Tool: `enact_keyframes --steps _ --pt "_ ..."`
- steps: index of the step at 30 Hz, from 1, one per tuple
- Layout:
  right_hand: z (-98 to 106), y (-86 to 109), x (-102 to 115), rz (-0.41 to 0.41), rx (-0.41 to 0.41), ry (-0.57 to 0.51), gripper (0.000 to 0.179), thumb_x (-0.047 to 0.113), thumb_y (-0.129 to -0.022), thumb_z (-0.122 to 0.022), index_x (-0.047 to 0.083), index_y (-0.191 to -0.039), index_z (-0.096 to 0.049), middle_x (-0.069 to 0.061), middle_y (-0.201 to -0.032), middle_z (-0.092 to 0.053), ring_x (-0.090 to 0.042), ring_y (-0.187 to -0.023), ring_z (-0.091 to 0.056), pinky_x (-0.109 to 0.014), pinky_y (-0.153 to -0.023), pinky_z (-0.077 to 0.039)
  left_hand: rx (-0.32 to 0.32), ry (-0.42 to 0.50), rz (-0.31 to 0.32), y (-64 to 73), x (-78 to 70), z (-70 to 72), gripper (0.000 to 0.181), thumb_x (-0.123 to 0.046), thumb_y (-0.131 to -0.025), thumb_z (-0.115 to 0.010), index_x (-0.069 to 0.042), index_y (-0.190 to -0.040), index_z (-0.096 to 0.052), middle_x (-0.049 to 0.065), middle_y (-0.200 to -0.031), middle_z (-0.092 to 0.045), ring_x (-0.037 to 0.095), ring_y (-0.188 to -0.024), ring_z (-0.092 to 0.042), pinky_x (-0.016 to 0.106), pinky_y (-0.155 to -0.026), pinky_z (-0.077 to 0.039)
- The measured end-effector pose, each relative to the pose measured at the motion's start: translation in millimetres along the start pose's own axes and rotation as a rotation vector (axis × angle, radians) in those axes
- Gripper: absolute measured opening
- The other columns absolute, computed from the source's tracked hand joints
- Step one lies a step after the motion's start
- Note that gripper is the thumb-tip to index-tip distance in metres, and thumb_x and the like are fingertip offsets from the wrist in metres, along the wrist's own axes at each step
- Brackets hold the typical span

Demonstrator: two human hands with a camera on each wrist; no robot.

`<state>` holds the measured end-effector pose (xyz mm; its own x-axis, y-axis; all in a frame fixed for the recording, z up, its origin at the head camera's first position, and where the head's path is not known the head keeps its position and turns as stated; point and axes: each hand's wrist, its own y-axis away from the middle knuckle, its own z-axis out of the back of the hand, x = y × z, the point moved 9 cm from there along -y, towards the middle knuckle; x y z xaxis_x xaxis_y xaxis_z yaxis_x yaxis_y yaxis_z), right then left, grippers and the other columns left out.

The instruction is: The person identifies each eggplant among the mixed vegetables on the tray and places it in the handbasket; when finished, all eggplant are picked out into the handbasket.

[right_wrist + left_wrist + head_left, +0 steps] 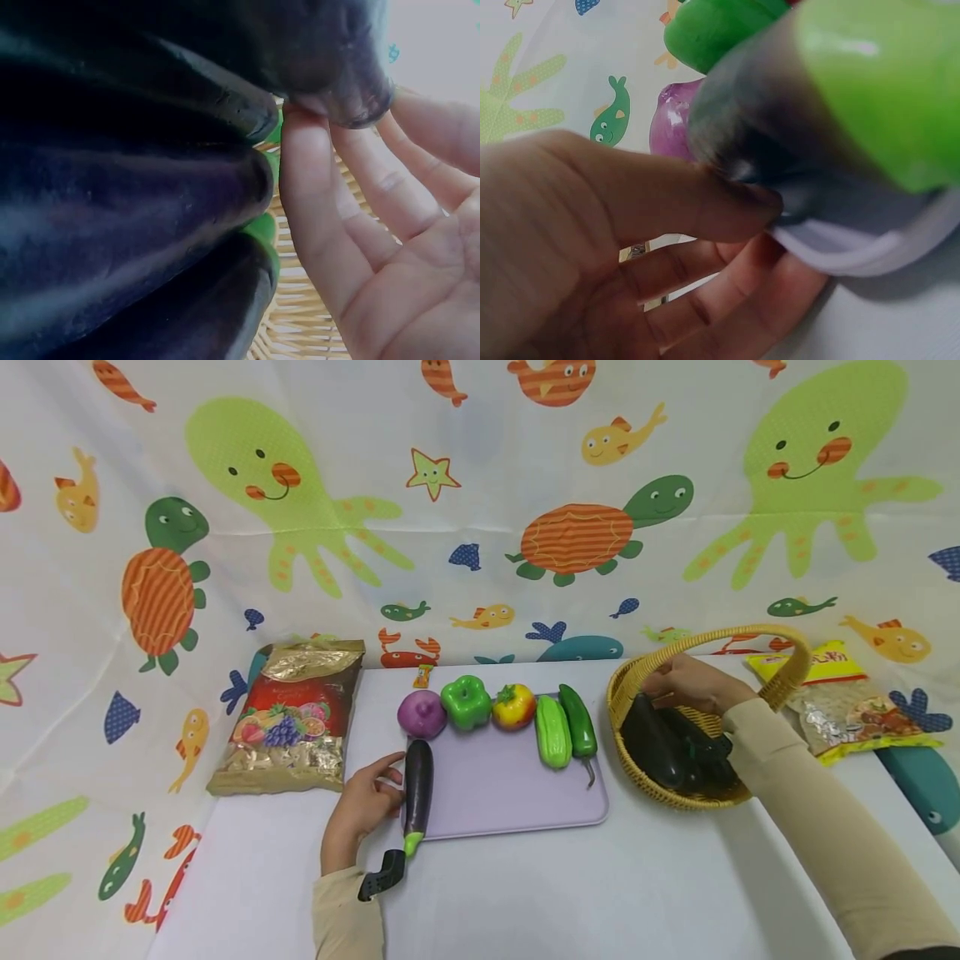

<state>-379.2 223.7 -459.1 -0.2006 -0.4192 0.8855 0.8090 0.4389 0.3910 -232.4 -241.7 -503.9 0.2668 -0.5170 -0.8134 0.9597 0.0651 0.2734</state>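
On the left edge of the lilac tray (517, 785) lies a dark purple eggplant (418, 789), its green cap toward me. Beside it is my left hand (367, 806), loosely bent, with the fingertips close against the eggplant and the tray's rim. In the left wrist view the thumb (727, 199) is near that rim, and no grip around the eggplant shows. Inside the wicker basket (667, 797), my right hand (686, 681) pinches the blunt end of another eggplant (648, 739). Several more eggplants (150, 225) lie under it in the right wrist view.
Along the tray's back edge lie a purple onion (422, 714), green pepper (467, 702), red-yellow tomato (513, 707), light green cucumber (553, 732) and green chili (577, 720). A red-gold bag (292, 718) stands left, a yellow-clear packet (840, 702) right. The basket's handle (720, 633) arches overhead.
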Motion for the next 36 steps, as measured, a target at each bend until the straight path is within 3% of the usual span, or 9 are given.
enact_keyframes --steps 10,24,36 --pt "0.6 -1.8 -8.2 -0.005 -0.016 -0.047 0.01 0.007 -0.099 -0.06 0.001 -0.093 -0.065 0.0 -0.085 -0.061 -0.013 -0.081 -0.059 -0.032 -0.079 -0.058 -0.003 0.025 -0.001 -1.0 0.7 -0.2 0.071 0.019 -0.077 -0.052 0.0 -0.145 -0.053 0.015 -0.106 -0.06 0.016 -0.071 -0.061 0.03 -0.059 -0.055" --pt "0.9 1.0 -8.3 0.011 -0.016 -0.032 0.018 0.009 -0.1 -0.061 -0.006 -0.11 -0.061 -0.002 -0.095 -0.062 -0.014 -0.09 -0.059 -0.033 -0.084 -0.057 -0.002 0.018 0.006 0.2 0.7 -0.4 0.07 0.019 -0.077 -0.052 0.0 -0.145 -0.053 0.016 -0.106 -0.06 0.017 -0.07 -0.061 0.031 -0.06 -0.055" --pt "1.4 3.8 -6.6 0.024 -0.023 -0.033 0.017 0.01 -0.101 -0.06 -0.004 -0.111 -0.062 -0.002 -0.098 -0.063 -0.013 -0.092 -0.06 -0.032 -0.085 -0.056 -0.003 0.011 0.0 0.3 0.2 -0.9 0.069 0.018 -0.078 -0.052 0.0 -0.145 -0.054 0.015 -0.106 -0.06 0.017 -0.069 -0.062 0.031 -0.06 -0.055"
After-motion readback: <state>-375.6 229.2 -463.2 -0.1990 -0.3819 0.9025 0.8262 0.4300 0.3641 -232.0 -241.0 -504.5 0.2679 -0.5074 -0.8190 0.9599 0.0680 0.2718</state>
